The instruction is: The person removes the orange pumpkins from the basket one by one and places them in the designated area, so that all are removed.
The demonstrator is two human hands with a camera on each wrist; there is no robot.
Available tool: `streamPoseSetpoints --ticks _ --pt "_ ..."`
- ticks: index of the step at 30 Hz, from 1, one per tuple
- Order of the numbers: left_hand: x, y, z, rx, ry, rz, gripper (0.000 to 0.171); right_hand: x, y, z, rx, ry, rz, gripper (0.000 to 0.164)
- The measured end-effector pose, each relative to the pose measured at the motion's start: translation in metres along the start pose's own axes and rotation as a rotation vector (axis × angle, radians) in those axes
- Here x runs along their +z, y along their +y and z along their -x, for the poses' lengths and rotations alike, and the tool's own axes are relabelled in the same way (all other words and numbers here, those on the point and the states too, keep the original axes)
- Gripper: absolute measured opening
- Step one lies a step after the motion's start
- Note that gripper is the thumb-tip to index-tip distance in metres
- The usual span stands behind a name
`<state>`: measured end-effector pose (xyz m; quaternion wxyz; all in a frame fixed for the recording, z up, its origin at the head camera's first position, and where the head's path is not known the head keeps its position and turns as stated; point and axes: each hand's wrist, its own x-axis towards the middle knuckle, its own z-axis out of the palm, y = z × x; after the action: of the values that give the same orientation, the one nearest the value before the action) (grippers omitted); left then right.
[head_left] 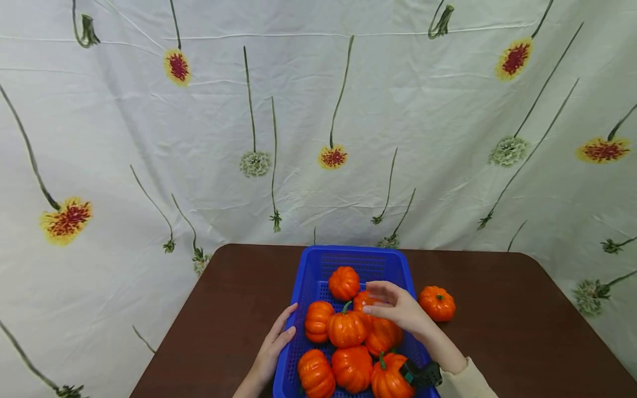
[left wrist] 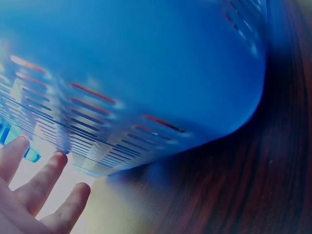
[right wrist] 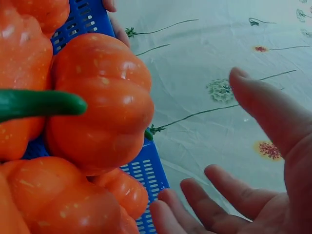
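Several orange toy pumpkins (head_left: 348,330) with green stems lie in a blue plastic basket (head_left: 353,250), some piled on others. My left hand (head_left: 271,349) is at the basket's left side, fingers extended along the rim; in the left wrist view its fingers (left wrist: 41,183) lie near the slotted wall. Over the pumpkins at the basket's right half hovers my right hand (head_left: 402,310), thumb and fingers apart, nothing between them. The right wrist view has this hand (right wrist: 253,195) spread beside a large pumpkin (right wrist: 100,102). One more pumpkin (head_left: 437,303) sits on the table, right of the basket.
The dark brown wooden table (head_left: 234,298) carries the basket near its middle. Behind it hangs a pale cloth (head_left: 298,193) printed with flowers. A black strap-on device (head_left: 423,374) is on the right wrist.
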<state>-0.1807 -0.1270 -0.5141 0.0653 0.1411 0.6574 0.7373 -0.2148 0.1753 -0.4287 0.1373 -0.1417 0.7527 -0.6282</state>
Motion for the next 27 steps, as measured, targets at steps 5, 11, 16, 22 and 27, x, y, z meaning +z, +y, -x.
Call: streamPoseSetpoints --ticks 5,11,16,22,27 --pt "0.000 0.000 0.000 -0.005 0.003 -0.001 0.049 0.000 0.006 -0.003 0.026 -0.062 0.034 0.059" --pt "0.000 0.001 0.001 -0.005 0.000 0.003 0.049 -0.001 0.010 -0.005 0.032 -0.110 0.066 0.064" --pt "0.001 0.001 0.001 -0.007 0.000 0.004 0.049 -0.002 0.014 -0.007 0.025 -0.138 0.075 0.064" --pt "0.001 0.000 -0.001 0.009 0.006 0.010 0.048 -0.001 0.019 -0.011 -0.021 -0.186 0.105 0.059" --pt "0.001 0.000 -0.001 0.012 0.013 0.007 0.048 -0.001 0.020 -0.013 -0.034 -0.214 0.131 0.059"
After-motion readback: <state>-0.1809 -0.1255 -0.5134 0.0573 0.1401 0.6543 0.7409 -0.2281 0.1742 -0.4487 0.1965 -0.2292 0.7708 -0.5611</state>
